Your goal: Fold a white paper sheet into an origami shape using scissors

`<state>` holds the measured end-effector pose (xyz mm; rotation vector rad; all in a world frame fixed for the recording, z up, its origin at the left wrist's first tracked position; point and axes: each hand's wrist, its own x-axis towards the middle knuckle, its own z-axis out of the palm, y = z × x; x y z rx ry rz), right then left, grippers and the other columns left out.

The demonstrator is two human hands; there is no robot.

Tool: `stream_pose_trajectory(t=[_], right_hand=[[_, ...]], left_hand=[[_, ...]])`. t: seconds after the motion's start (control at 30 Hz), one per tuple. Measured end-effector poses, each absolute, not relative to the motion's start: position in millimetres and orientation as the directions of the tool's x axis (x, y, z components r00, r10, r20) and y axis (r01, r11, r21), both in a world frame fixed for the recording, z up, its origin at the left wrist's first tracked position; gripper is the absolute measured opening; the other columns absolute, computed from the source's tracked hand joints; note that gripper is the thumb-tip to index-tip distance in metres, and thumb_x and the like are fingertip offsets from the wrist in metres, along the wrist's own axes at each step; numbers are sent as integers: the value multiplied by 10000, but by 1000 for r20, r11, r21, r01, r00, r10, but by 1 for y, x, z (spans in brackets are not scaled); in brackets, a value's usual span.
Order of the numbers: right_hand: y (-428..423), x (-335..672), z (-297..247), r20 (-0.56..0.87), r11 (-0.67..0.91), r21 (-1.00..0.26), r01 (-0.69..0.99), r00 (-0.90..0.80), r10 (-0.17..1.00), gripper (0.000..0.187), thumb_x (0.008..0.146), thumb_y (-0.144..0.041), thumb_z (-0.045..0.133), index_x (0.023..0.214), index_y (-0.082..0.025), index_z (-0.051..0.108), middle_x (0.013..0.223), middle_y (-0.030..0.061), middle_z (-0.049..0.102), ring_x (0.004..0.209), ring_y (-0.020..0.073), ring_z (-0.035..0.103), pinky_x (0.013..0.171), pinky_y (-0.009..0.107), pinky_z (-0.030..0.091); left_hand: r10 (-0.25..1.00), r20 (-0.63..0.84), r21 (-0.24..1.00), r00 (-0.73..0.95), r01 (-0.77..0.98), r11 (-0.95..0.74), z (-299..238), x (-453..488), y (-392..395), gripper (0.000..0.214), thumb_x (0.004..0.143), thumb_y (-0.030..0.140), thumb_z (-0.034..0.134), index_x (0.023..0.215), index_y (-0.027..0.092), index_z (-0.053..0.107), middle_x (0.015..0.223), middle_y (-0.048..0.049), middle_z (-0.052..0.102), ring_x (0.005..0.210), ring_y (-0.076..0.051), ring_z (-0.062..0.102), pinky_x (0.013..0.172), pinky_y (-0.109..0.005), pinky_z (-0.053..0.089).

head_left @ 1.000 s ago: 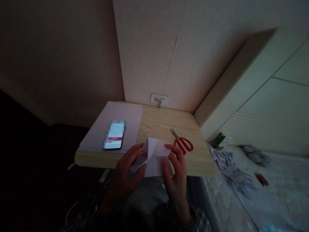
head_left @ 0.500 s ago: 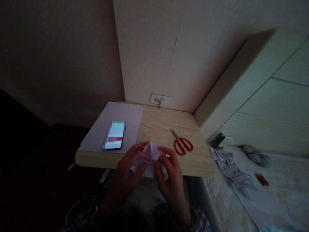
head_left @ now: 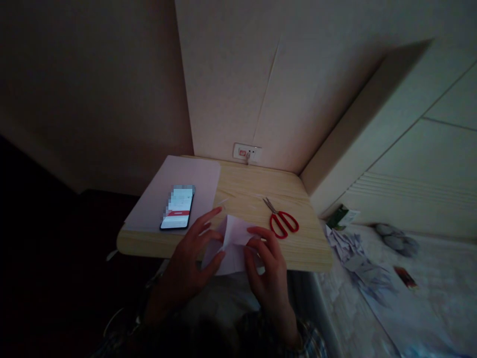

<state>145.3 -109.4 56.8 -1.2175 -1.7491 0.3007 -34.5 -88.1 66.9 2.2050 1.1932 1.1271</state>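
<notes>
A folded piece of white paper (head_left: 233, 246) is between my hands at the front edge of the small wooden table, with a raised crease near its middle. My left hand (head_left: 194, 261) grips its left side, thumb low and a finger by the raised flap, while the index finger lifts away. On the right side, my right hand (head_left: 266, 261) pinches the paper between thumb and fingers. Red-handled scissors (head_left: 283, 223) lie just beyond my right hand, blades pointing away. A lit phone (head_left: 178, 209) rests on white paper sheets (head_left: 152, 199) to the left.
The wooden tabletop (head_left: 257, 184) meets the wall, where a socket (head_left: 247, 152) holds a plug. To the right, a bed (head_left: 328, 308) bears a heap of paper pieces (head_left: 359, 263), a grey soft item (head_left: 397, 238) and a small dark-red packet (head_left: 406, 277).
The left index finger has lifted and spread from the paper. The raised flap has shifted slightly left, and my right hand has moved a little right. Scissors and phone stay put.
</notes>
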Motion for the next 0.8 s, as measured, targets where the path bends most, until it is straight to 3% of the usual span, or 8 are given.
stream_pose_trajectory(t=[0.1, 0.23, 0.43, 0.6, 0.8], right_hand=[[-108, 145, 56, 523, 461, -663, 590, -76, 849, 145, 858, -84, 506, 872, -207, 581, 1097, 82, 579, 1013, 192, 576, 856, 312, 485], [-107, 146, 55, 491, 430, -670, 605, -73, 868, 141, 866, -103, 516, 884, -212, 603, 1125, 86, 593, 1047, 211, 564, 892, 358, 478], [-105, 149, 52, 527, 442, -617, 651, -75, 846, 148, 859, -93, 533, 902, -207, 616, 1254, 106, 573, 1198, 234, 503, 994, 425, 429], [-103, 151, 49, 557, 481, -592, 647, -103, 824, 177, 840, -63, 536, 898, -212, 613, 1294, 92, 592, 1287, 238, 447, 1049, 474, 383], [-102, 151, 48, 561, 497, -596, 630, -117, 820, 157, 872, -91, 516, 910, -216, 604, 1250, 97, 619, 1227, 234, 501, 1019, 467, 413]], left_hand=[[796, 492, 603, 351, 523, -603, 71, -36, -87, 76, 849, 160, 550, 897, 217, 564, 1510, -93, 365, 1369, -262, 361, 1078, -452, 383], [742, 545, 495, 390, 565, -660, 69, -37, -83, 78, 836, 139, 569, 790, 202, 572, 1461, -97, 456, 1411, -284, 283, 1125, -510, 302], [659, 594, 388, 462, 553, -737, 65, -43, -80, 147, 828, 89, 577, 724, 192, 572, 1338, -95, 600, 1384, -276, 343, 1098, -475, 362], [639, 611, 379, 467, 536, -754, 64, -46, -79, 137, 825, 86, 593, 747, 197, 601, 1152, -60, 715, 1256, -245, 505, 1028, -416, 442], [690, 644, 448, 330, 569, -690, 57, -46, -75, 107, 824, 123, 604, 770, 212, 630, 967, -25, 743, 1084, -224, 606, 954, -415, 486]])
